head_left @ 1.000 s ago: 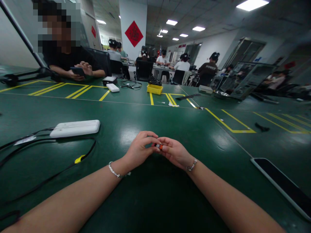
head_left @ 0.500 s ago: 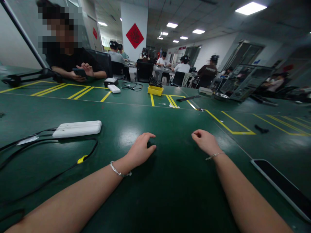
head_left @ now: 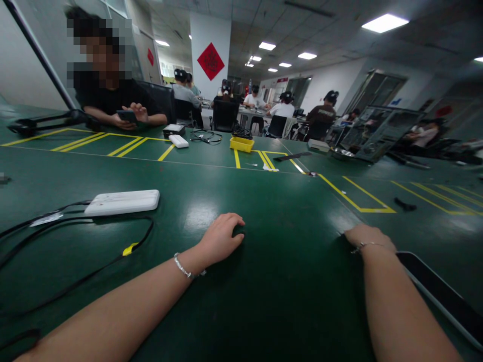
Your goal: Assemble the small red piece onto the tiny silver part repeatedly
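Observation:
My left hand (head_left: 222,238) is over the green table (head_left: 264,286) with its fingers gently bent. A gap shows between thumb and forefinger, and nothing is in it. My right hand (head_left: 368,237) is at the right, beside the far end of a dark-screened phone (head_left: 447,296) with a light edge. The back of that hand faces me and its fingers are mostly hidden, so I cannot see whether it touches the phone or holds anything. To the left of my left hand lies a white power bank (head_left: 123,202) with black cables (head_left: 81,281).
Farther off are a yellow basket (head_left: 242,145) with black items, a small white box (head_left: 178,141), thin cables (head_left: 206,136) and a metal frame (head_left: 377,131). Yellow tape marks the table. A person (head_left: 113,95) sits across at the left, holding a phone (head_left: 127,116).
My right hand has moved right and nearer to me, towards the phone, and has turned. My left hand stays in place, its fingers slightly more bent. The view has tilted a little upward.

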A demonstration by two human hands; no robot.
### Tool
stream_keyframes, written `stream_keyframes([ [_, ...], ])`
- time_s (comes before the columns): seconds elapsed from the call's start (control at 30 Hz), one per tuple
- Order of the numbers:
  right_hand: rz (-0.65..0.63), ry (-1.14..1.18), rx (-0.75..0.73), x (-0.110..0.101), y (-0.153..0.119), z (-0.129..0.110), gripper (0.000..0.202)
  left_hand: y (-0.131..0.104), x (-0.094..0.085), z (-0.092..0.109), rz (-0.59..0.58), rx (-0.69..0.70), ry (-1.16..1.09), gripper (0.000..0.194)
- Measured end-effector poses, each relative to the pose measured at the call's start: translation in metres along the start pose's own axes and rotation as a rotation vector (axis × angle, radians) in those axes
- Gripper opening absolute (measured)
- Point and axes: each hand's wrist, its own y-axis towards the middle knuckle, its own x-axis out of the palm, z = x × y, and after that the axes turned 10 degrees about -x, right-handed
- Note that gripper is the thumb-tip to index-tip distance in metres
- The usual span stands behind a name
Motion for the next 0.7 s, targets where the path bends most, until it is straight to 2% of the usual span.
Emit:
stream_keyframes([
  [0.07, -0.079, -0.036, 0.128, -0.007, -0.002, -0.016, 0.045, 0.000, 0.001, -0.001, 0.002, 0.000, -0.002, 0.023],
  [0.1, -0.092, -0.046, 0.118, -0.010, -0.004, -0.028, 0.046, 0.000, 0.001, -0.001, 0.002, 0.001, -0.002, 0.023],
  [0.13, -0.077, -0.043, 0.041, -0.014, -0.006, -0.043, 0.044, 0.000, 0.001, -0.002, 0.003, 0.002, -0.002, 0.023],
  [0.2, 0.004, 0.012, -0.246, -0.017, -0.015, -0.079, 0.038, 0.000, 0.002, -0.002, 0.005, -0.002, 0.000, 0.024],
  [0.27, 0.062, 0.162, -0.553, -0.017, -0.033, -0.121, 0.032, 0.000, 0.002, -0.002, 0.005, -0.021, 0.000, 0.026],
  [0.3, 0.049, 0.250, -0.705, -0.016, -0.044, -0.142, 0.031, 0.000, 0.003, -0.002, 0.010, -0.034, 0.000, 0.028],
  [0.4, -0.135, 0.487, -1.077, -0.011, -0.079, -0.191, 0.035, 0.001, 0.005, -0.001, 0.033, -0.054, 0.004, 0.033],
  [0.47, -0.234, 0.533, -1.204, -0.009, -0.092, -0.204, 0.041, 0.001, 0.006, -0.001, 0.040, -0.053, 0.007, 0.033],
  [0.5, -0.250, 0.517, -1.220, -0.009, -0.092, -0.204, 0.042, 0.001, 0.006, -0.001, 0.037, -0.055, 0.007, 0.033],
  [0.57, -0.217, 0.421, -1.143, -0.010, -0.082, -0.191, 0.040, 0.001, 0.005, -0.001, 0.025, -0.065, 0.005, 0.034],
  [0.63, -0.134, 0.255, -0.925, -0.012, -0.061, -0.163, 0.037, 0.000, 0.004, -0.001, 0.010, -0.077, 0.004, 0.035],
  [0.7, -0.078, 0.045, -0.611, -0.013, -0.039, -0.127, 0.037, -0.001, 0.002, -0.001, -0.008, -0.085, 0.011, 0.034],
])
